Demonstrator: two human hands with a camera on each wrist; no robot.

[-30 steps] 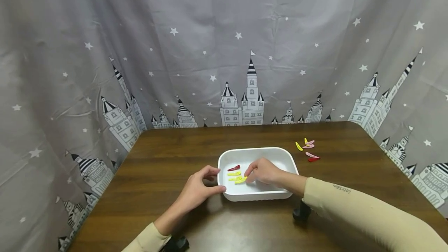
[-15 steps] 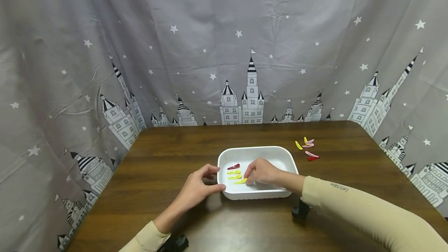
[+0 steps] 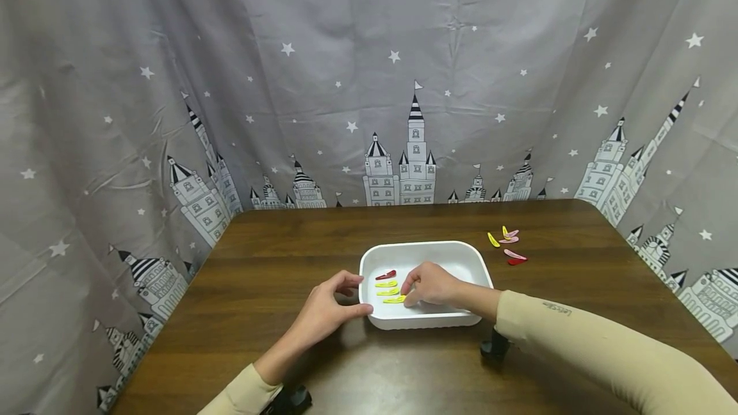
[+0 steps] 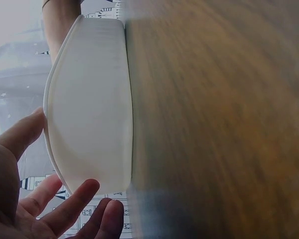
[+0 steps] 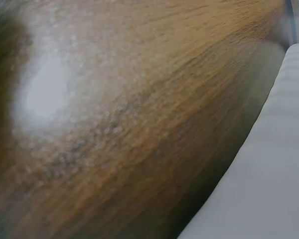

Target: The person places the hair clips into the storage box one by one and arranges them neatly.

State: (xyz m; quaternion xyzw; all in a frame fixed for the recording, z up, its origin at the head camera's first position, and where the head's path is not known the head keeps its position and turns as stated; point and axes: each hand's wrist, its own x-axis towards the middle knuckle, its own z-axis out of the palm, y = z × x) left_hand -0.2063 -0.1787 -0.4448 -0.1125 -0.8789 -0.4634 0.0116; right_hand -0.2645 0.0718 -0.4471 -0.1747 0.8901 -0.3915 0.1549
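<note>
A white tray (image 3: 426, 323) stands on the table, with a red snap hair clip (image 3: 385, 275) and two yellow hair clips (image 3: 386, 285) lying one below another near its left end. Below these, my right hand (image 3: 434, 284) reaches into the tray, thumb and fingertips pinching a third yellow hair clip (image 3: 394, 300) at its right end. My left hand (image 3: 325, 309) rests against the tray's left end, thumb and fingers spread. In the left wrist view its thumb touches the rim and its fingers lie along the white side wall (image 4: 92, 104). The right hand is out of the right wrist view.
On the brown wooden table (image 3: 288, 242), right of the tray, lie a yellow clip (image 3: 492, 239), pink clips (image 3: 515, 255), a red clip (image 3: 516, 261) and another yellow one. A grey curtain (image 3: 323, 50) with castles and stars hangs behind the table.
The yellow clip in my right hand has shifted slightly down and left, away from the clip above it, and lies straighter. My left hand has stayed at the tray's end.
</note>
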